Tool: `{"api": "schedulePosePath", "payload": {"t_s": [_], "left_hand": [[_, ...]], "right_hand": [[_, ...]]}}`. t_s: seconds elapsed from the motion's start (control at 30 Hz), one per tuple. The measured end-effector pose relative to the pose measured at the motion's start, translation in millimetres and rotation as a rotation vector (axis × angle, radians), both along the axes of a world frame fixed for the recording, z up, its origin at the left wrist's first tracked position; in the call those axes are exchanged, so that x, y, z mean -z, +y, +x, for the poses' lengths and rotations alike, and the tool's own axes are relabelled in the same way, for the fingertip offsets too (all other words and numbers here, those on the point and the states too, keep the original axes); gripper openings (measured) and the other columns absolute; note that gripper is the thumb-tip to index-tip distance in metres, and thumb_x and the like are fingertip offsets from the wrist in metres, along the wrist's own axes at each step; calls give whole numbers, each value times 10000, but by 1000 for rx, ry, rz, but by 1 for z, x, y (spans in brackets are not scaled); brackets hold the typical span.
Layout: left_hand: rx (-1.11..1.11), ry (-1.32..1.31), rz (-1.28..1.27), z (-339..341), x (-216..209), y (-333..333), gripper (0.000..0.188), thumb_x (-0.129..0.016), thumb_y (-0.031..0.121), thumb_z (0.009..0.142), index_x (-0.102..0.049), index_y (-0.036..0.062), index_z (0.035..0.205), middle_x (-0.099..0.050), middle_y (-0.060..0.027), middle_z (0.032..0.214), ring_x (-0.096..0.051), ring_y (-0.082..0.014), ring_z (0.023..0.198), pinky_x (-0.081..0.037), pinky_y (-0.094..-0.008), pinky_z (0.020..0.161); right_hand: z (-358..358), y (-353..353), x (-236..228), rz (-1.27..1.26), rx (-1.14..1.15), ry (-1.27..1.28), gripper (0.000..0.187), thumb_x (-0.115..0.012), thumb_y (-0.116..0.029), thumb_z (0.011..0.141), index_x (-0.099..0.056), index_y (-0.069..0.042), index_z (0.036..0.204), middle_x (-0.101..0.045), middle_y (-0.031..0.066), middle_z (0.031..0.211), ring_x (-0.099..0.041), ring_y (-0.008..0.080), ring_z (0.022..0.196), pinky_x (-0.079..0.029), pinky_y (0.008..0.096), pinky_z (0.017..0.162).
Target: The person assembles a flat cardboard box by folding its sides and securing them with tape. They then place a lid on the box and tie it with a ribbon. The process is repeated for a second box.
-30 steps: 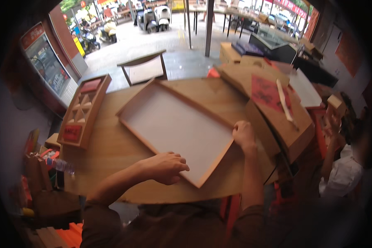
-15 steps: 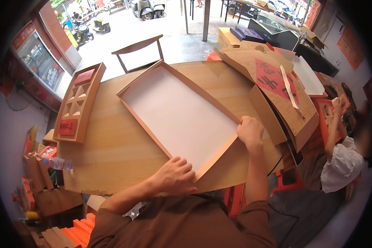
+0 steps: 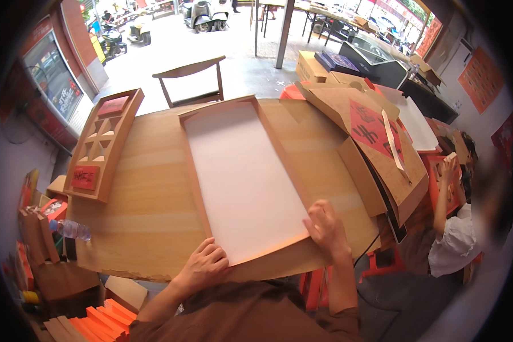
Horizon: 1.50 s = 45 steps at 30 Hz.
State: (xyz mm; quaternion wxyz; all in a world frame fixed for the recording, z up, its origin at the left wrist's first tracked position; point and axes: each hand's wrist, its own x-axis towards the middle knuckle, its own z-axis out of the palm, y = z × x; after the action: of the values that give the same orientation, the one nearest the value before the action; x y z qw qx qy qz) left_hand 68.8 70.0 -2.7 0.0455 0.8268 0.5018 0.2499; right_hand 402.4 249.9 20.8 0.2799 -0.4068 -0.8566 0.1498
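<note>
cardboard tray (image 3: pixel 248 182) (left hand (image 3: pixel 204 264) at its edge) has bare tabletop (image 3: pixel 151 188) both sides.

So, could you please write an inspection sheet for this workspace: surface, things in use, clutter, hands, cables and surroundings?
Surface: wooden table, near edge rough on the left.
Things in use: shallow open box, white inside.
Clutter: divided box with red packets at left; large cardboard box with red paper at right; clear bottle by the left edge.
Hands: left hand touches the shallow open box's near left corner; right hand is at its near right corner, contact unclear.
Cables: dark cable hangs at the table's right side.
Surroundings: chair beyond the table, scooters outside, co-worker at right.
</note>
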Motion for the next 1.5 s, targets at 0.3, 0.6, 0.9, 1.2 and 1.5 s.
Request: {"api": "schedulePosePath", "payload": {"t_s": [0.3, 0.6, 0.9, 1.2, 1.5], "left_hand": [[37, -19, -2, -41, -9, -19, 391, -843, 364, 872, -606, 100, 709, -652, -39, 854, -680, -227, 951, -505, -496, 1091], [-16, -142, 26, -51, 2, -68, 454, -887, 445, 821, -604, 134, 649, -749, -71, 860, -749, -194, 950, -530, -465, 1040], [136, -121, -214, -66, -71, -68, 249, -882, 291, 770, -695, 128, 787, -732, -66, 892, -734, -252, 943, -588, -421, 876], [-474, -318, 90, -150, -43, 184, 554, -817, 186, 832, -599, 75, 1329, -638, -217, 1321, -605, -409, 1260, -502, -480, 1063], [-363, -220, -36, -154, -3, 294, 259, -730, 183, 892, -768, 97, 1133, -735, -105, 1191, -676, -339, 1153, -548, -448, 989]], "right_hand": [[9, -46, 22, 61, -214, -6, 528, -927, -484, 687, -646, -37, 690, -599, 124, 1214, -671, 252, 830, -580, 384, 711], [2, -115, 14, 139, -197, -88, 514, -916, -488, 730, -625, -69, 669, -625, 120, 1168, -625, 281, 1008, -568, 390, 803], [-9, -152, 7, 10, -314, 13, 523, -909, -473, 761, -596, -55, 720, -624, 114, 1192, -596, 304, 1053, -550, 405, 900], [-5, -144, 10, 12, -424, -30, 483, -880, -512, 797, -624, -113, 704, -643, 62, 1186, -600, 228, 960, -541, 351, 821], [-12, -65, -41, -31, -155, 80, 346, -876, -343, 812, -711, -103, 999, -674, 93, 1203, -647, 258, 888, -571, 384, 785]]}}
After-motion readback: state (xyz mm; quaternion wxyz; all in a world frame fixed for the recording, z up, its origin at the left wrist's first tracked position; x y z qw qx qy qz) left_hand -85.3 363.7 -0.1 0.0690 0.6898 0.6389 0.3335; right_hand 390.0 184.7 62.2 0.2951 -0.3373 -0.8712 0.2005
